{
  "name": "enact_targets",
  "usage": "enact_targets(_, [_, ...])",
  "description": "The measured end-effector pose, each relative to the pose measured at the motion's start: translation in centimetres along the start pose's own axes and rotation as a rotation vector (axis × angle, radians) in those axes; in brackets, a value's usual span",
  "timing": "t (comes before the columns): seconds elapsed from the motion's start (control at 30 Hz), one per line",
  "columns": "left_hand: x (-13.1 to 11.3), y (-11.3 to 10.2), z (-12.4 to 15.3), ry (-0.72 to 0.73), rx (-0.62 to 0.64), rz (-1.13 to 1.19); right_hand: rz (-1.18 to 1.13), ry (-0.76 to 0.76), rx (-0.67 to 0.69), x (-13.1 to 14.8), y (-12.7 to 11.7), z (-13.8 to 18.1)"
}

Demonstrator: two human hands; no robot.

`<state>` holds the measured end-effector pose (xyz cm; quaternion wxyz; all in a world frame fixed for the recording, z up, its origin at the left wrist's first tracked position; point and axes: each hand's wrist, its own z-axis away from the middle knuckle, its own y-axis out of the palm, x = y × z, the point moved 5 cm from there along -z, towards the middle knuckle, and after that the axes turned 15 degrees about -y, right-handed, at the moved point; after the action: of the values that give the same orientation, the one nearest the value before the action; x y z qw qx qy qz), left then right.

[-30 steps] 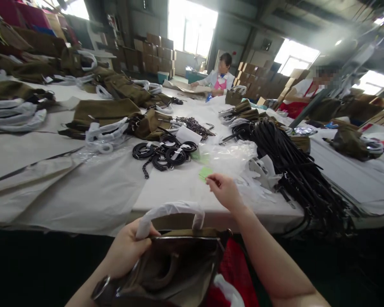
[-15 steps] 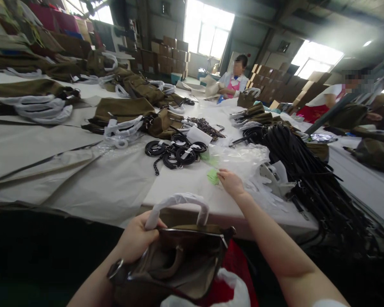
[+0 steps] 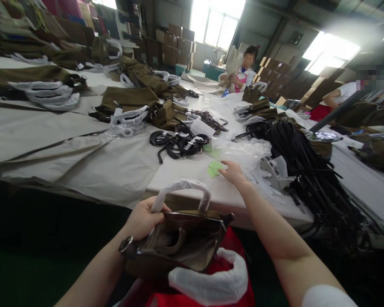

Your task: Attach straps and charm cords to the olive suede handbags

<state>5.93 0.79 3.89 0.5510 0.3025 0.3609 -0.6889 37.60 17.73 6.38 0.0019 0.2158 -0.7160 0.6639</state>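
My left hand [image 3: 146,218] is closed on the rim of a brown handbag [image 3: 176,260], beside the base of its upright, white-wrapped handle [image 3: 182,185]. The bag's zip is undone, and its pale lining shows with a loop inside. A second wrapped handle [image 3: 211,281] hangs toward me over something red. Out on the table, my right hand [image 3: 234,172] has its fingertips at the right edge of some small green paper slips [image 3: 214,169]. Its thumb and forefinger look slightly apart, with no slip visible between them.
Coiled black straps [image 3: 187,145] lie beyond the slips. To the right are clear plastic [image 3: 249,149], a white tape dispenser [image 3: 275,170] and a heap of black straps [image 3: 301,157]. More brown bags [image 3: 128,100] cover the far left. Two people work farther back.
My right hand's fingers have parted a little at the green slips. My left hand still grips the bag, which sits slightly higher in view. The person at the back has raised a pale piece.
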Motion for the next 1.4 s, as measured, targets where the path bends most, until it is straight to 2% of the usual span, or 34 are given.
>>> enact_targets(0.17, [-0.3,0.0,0.3,0.017,-0.006,-0.010,0.147,-0.084,0.135,4.2,1.8,0.9])
enact_targets(0.27, [-0.5,0.1,0.5,0.003,-0.015,-0.023,0.221,-0.083,0.189,5.7,2.8,0.9])
enact_targets(0.33, [-0.7,0.1,0.6,0.005,-0.026,-0.029,0.243,-0.085,0.209,6.3,2.7,0.7])
enact_targets(0.4, [-0.9,0.1,0.7,0.019,-0.037,-0.027,0.248,-0.090,0.214,7.0,1.4,1.0])
enact_targets(0.5, [-1.0,0.1,0.8,0.017,-0.044,-0.011,0.207,-0.138,0.145,9.2,-2.4,3.1])
enact_targets(0.53, [-1.0,0.0,0.7,0.007,-0.045,-0.003,0.164,-0.183,0.103,10.3,-3.9,4.2])
enact_targets(0.57, [-1.0,0.0,0.7,-0.003,-0.047,0.007,0.000,-0.305,-0.013,12.0,-5.5,5.4])
enact_targets(0.6, [-1.1,0.0,0.6,-0.013,-0.049,0.014,-0.171,-0.437,-0.075,13.7,-6.7,6.8])
enact_targets(0.67, [-1.3,0.1,0.5,-0.020,-0.044,0.017,-0.375,-0.724,0.111,17.3,-6.6,9.7])
enact_targets(0.7, [-1.4,0.3,0.6,-0.017,-0.038,0.013,-0.365,-0.817,0.231,18.8,-5.6,11.0])
enact_targets(0.77, [-1.7,0.6,0.8,0.004,-0.035,-0.011,-0.204,-0.895,0.429,20.7,-2.2,12.7])
enact_targets(0.87, [-2.0,1.1,1.3,0.058,-0.041,-0.077,0.013,-0.859,0.584,21.6,2.9,13.3])
enact_targets(0.93, [-2.0,1.2,1.6,0.085,-0.037,-0.109,0.047,-0.840,0.645,21.5,4.6,13.4])
enact_targets(1.03, [-1.9,1.1,1.9,0.092,-0.038,-0.128,-0.031,-0.782,0.596,20.7,3.8,13.6])
enact_targets(1.13, [-2.0,1.1,2.1,0.075,-0.023,-0.152,-0.119,-0.549,0.524,18.4,2.5,13.8])
enact_targets(1.2, [-2.1,1.6,2.2,0.061,0.015,-0.160,-0.243,-0.384,0.570,16.9,3.1,14.5])
enact_targets(1.3, [-2.2,2.9,2.6,0.068,0.108,-0.136,-0.632,-0.113,0.652,15.8,5.8,15.6])
enact_targets(1.4, [-2.3,3.9,3.1,0.094,0.198,-0.116,-0.830,0.068,0.636,15.5,8.1,16.1])
